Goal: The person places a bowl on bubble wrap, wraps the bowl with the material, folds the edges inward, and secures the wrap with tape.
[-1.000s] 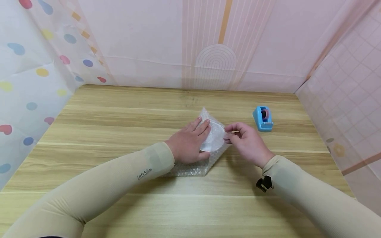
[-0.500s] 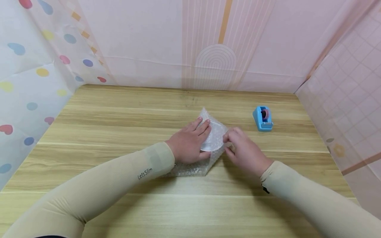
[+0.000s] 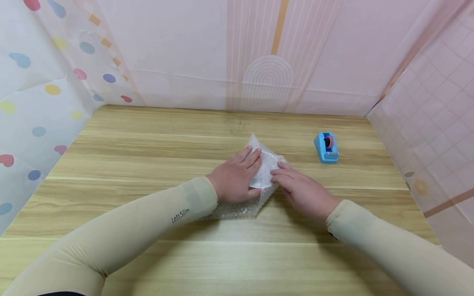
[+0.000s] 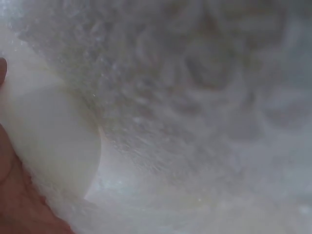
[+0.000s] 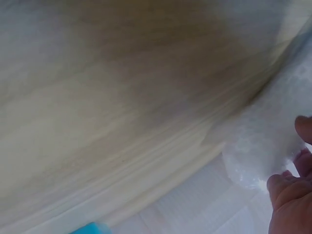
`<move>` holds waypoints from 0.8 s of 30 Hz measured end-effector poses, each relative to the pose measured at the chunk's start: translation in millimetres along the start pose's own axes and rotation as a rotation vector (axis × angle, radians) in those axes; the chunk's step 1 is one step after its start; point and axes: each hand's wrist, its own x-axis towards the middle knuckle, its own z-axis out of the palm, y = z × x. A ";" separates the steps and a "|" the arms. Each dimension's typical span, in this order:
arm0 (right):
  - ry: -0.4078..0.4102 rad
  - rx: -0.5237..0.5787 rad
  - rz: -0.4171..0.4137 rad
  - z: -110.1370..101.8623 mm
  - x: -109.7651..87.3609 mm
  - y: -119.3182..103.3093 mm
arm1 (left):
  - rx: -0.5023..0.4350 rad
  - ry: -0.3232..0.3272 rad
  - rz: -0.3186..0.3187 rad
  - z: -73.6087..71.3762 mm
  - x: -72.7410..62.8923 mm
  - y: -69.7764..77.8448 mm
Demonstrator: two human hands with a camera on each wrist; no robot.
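Observation:
A sheet of bubble wrap lies folded on the wooden table, its pointed tip toward the back. Inside the folds shows a smooth white round thing, plate-like; its curved edge fills the lower left of the left wrist view. My left hand lies flat across the wrap, fingers spread, pressing it down. On the right side, my right hand rests its extended fingertips on the wrapped bundle. In the right wrist view the bubble wrap bulges beside the fingers and thumb, which touch its edge.
A blue tape dispenser with a pinkish roll stands at the back right of the table. Patterned cloth walls close off the back and both sides.
My right hand, which pinched a small translucent piece at the wrap's right edge, has turned over and now lays its fingers on the bundle. My left hand stays in place.

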 end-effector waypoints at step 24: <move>0.059 -0.067 -0.038 5.5 6.0 -2.7 | -0.080 0.028 0.019 2.2 -0.9 -2.5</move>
